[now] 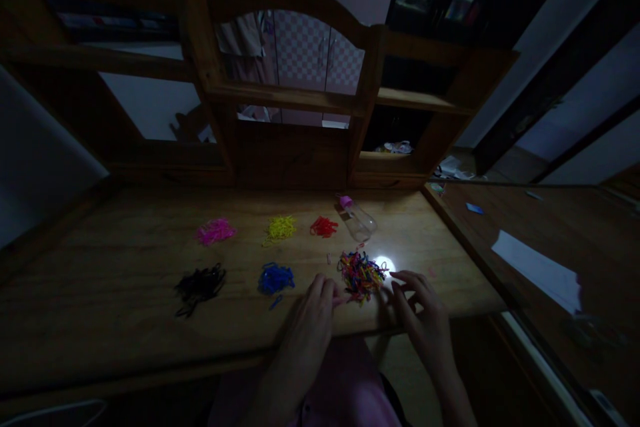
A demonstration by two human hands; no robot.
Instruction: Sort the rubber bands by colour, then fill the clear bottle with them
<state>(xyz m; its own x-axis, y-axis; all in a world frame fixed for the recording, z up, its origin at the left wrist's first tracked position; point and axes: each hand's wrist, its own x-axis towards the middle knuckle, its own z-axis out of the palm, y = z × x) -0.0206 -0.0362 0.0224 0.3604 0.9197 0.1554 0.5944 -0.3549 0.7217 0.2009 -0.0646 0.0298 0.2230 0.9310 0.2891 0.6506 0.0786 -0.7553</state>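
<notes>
A mixed heap of small coloured loops (361,276), which look like rubber bands, lies on the wooden desk between my hands. My left hand (317,310) rests at the heap's left edge, its fingers curled together; whatever they may hold is hidden. At the right edge hovers my right hand (423,303), with thumb and forefinger apart near a dark loop that sticks out of the heap. Sorted by colour, a blue pile (276,279) and a black pile (201,285) lie to the left. Behind them are a pink pile (216,231), a yellow pile (280,229) and a red pile (324,227).
A clear bottle (361,221) with a pink cap lies on its side behind the heap. A wooden shelf unit (293,103) rises along the desk's back. On the side table at right are white paper (537,270) and a small blue packet (475,209). The room is dim.
</notes>
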